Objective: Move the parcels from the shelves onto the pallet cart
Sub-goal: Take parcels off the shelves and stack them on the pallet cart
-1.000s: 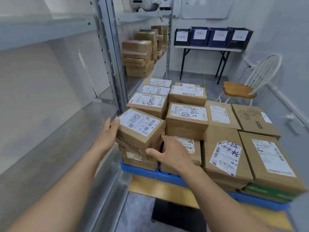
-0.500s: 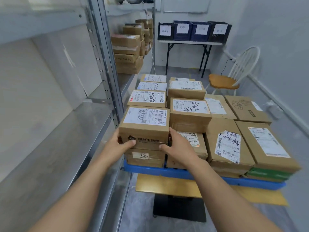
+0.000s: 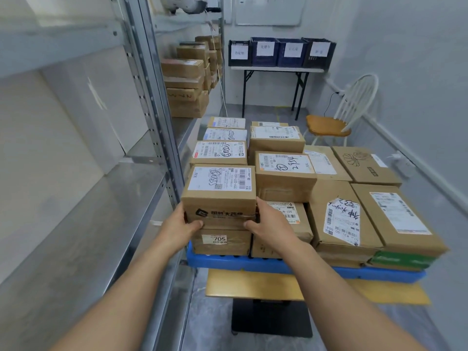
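Observation:
A brown cardboard parcel (image 3: pixel 220 196) with a white label on top sits on a lower parcel marked 705 (image 3: pixel 221 241), at the near left corner of the blue pallet cart (image 3: pixel 253 262). My left hand (image 3: pixel 179 228) grips its left side, thumb across the front face. Gripping the right side is my right hand (image 3: pixel 272 224), thumb likewise on the front. Several labelled parcels (image 3: pixel 283 173) cover the rest of the cart. More brown parcels (image 3: pixel 186 87) are stacked on the far shelf section.
A metal shelving unit with an upright post (image 3: pixel 154 102) runs along my left. At the back stands a folding table (image 3: pixel 276 72) with dark crates (image 3: pixel 281 51). A white chair (image 3: pixel 339 115) stands at the right wall.
The parcel was tilted and held above the stack; it has come down level onto the 705 parcel. Both hands shifted from its upper sides to its lower front corners.

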`<state>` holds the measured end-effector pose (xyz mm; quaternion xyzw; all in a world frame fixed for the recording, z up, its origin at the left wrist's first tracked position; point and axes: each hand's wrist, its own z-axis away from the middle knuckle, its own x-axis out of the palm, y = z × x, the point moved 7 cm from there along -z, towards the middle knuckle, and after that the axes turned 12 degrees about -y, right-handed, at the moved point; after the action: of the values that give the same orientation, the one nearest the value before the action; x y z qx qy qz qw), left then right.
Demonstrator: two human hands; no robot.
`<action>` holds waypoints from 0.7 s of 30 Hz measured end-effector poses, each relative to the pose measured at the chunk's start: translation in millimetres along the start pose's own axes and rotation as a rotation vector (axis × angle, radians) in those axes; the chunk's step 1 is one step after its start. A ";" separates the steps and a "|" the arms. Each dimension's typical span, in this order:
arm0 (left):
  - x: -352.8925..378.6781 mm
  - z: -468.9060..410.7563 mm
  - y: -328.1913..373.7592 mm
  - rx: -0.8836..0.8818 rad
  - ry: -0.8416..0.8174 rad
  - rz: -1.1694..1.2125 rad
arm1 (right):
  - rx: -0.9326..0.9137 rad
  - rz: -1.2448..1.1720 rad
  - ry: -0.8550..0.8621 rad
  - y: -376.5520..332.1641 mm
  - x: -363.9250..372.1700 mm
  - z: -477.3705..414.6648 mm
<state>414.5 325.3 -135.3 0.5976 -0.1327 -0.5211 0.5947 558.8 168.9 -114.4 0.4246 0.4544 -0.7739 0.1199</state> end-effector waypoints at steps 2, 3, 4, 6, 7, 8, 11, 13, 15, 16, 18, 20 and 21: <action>-0.6 -0.1 -1.5 -0.011 -0.004 -0.004 | 0.011 0.021 0.011 -1.2 -0.2 2.5; -0.7 0.8 -2.0 -0.018 -0.007 -0.010 | 0.016 0.038 0.021 -1.3 -0.3 4.0; -0.5 2.1 -2.0 -0.013 -0.007 -0.008 | 0.025 0.059 0.032 -1.6 -0.6 7.0; 1.5 7.5 -1.8 0.000 -0.005 0.034 | 0.043 0.092 0.055 -2.0 -0.8 14.7; 3.4 12.6 -1.4 0.005 -0.001 0.043 | 0.048 0.110 0.076 -2.0 -1.0 18.9; 5.0 20.0 -0.6 0.010 0.009 0.034 | 0.054 0.134 0.101 -2.5 -1.5 23.7; 9.4 49.0 -3.6 -0.005 0.097 -0.080 | 0.039 0.213 0.208 -5.1 -1.6 41.6; 14.2 71.5 -9.2 -0.017 0.162 -0.176 | -0.002 0.275 0.259 -9.9 3.9 55.5; 21.9 94.4 -13.9 -0.028 0.205 -0.237 | -0.101 0.326 0.288 -22.0 15.3 69.7; 25.8 105.0 -14.7 -0.023 0.233 -0.262 | -0.174 0.334 0.308 -29.3 22.3 76.5; 32.6 128.7 -14.0 -0.035 0.302 -0.312 | -0.319 0.319 0.341 -40.2 35.6 89.1; 41.7 153.3 -13.4 -0.078 0.346 -0.362 | -0.423 0.341 0.324 -48.7 45.6 104.0; 46.7 165.6 -12.3 -0.094 0.366 -0.385 | -0.462 0.361 0.319 -51.7 48.7 111.9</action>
<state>299.2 197.4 -126.0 0.6679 0.1174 -0.5134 0.5260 438.2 117.4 -95.4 0.5756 0.5484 -0.5404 0.2757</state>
